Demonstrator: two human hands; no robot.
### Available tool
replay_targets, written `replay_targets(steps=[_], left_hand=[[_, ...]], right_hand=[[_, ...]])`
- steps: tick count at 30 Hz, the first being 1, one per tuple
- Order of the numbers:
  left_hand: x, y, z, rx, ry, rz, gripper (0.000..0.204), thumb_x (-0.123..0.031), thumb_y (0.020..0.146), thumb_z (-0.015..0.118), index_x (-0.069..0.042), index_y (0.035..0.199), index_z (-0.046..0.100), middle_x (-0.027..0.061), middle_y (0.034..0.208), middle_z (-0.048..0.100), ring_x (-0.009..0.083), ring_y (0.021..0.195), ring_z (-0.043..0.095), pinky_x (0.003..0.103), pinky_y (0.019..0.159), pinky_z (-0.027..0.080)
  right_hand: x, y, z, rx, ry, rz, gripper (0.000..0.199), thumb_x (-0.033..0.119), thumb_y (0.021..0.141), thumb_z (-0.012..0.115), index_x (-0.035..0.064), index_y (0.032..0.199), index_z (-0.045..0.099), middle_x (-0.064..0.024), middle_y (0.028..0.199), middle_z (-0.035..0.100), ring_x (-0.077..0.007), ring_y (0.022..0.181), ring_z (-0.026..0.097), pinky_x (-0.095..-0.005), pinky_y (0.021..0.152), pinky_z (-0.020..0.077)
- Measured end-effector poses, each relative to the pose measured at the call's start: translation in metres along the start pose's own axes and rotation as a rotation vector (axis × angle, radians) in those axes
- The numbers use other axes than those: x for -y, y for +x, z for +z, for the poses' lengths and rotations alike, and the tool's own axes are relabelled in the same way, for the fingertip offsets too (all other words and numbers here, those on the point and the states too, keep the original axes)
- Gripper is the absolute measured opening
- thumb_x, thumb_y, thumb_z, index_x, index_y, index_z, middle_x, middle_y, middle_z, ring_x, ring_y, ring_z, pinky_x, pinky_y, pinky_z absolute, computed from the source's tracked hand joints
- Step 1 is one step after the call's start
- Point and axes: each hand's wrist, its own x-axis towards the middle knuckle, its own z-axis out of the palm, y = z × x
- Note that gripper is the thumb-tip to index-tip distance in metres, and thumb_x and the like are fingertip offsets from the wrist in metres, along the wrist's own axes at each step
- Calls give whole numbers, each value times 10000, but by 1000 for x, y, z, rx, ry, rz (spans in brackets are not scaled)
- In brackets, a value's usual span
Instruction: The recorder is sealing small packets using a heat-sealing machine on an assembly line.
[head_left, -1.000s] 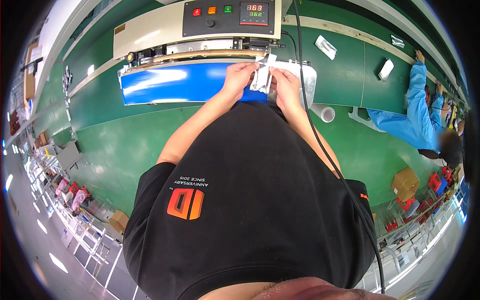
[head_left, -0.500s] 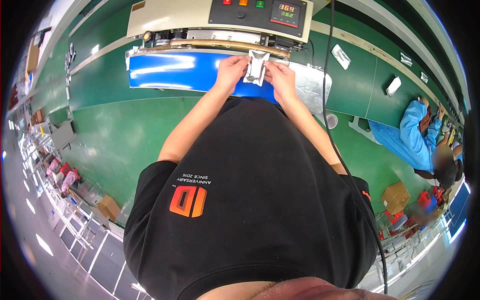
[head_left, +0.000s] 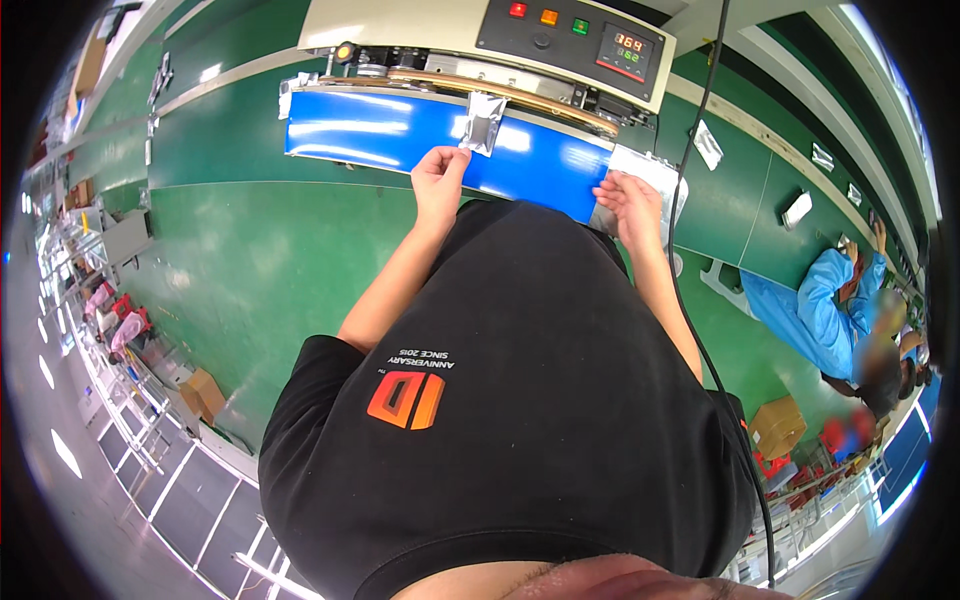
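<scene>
A small silver foil pouch point(head_left: 484, 124) lies on the blue conveyor belt point(head_left: 350, 128), its far end at the band sealer point(head_left: 400, 25). At the pouch's near left corner, my left hand point(head_left: 438, 182) has thumb and fingertips pinched together on the foil. My right hand point(head_left: 632, 205) is away from the pouch, over the belt's right end beside a silver metal plate point(head_left: 655, 180). Its fingers are slightly bent and apart, with nothing in them.
Further silver pouches point(head_left: 708, 145) lie on the green table point(head_left: 735, 185) to the right. A black cable point(head_left: 690, 300) hangs down past my right arm. On the right, a person in a blue gown point(head_left: 825, 290) sits at the table. Cardboard boxes point(head_left: 778, 428) stand on the floor.
Both hands held the pouch before; my right hand has let go and moved right. The pouch now lies further left along the belt, with my left hand at its near corner. The view has shifted.
</scene>
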Motion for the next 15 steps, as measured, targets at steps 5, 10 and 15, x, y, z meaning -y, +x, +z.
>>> replay_targets(steps=[5, 10, 15], left_hand=[[0, 5, -5, -126, -137, 57, 109, -86, 835, 635, -20, 756, 600, -59, 662, 516, 9, 581, 396, 178, 513, 296], [2, 11, -27, -273, -142, 159, 98, -102, 830, 614, -38, 759, 591, -57, 580, 454, 20, 493, 351, 188, 449, 254], [-1, 21, -59, -408, -255, 149, 120, -98, 835, 635, -40, 739, 593, -66, 629, 490, 2, 536, 358, 184, 472, 266]], right_hand=[[13, 5, -26, -95, -125, -87, 193, 149, 867, 597, -42, 841, 606, -119, 722, 629, -187, 597, 630, -264, 535, 518], [14, 1, -37, -271, -341, -164, 216, 165, 842, 595, -24, 737, 600, -79, 619, 595, -147, 461, 569, -235, 408, 436], [10, 3, -32, -276, -325, -197, 232, 164, 843, 593, -18, 700, 578, -73, 573, 571, -143, 439, 553, -227, 387, 415]])
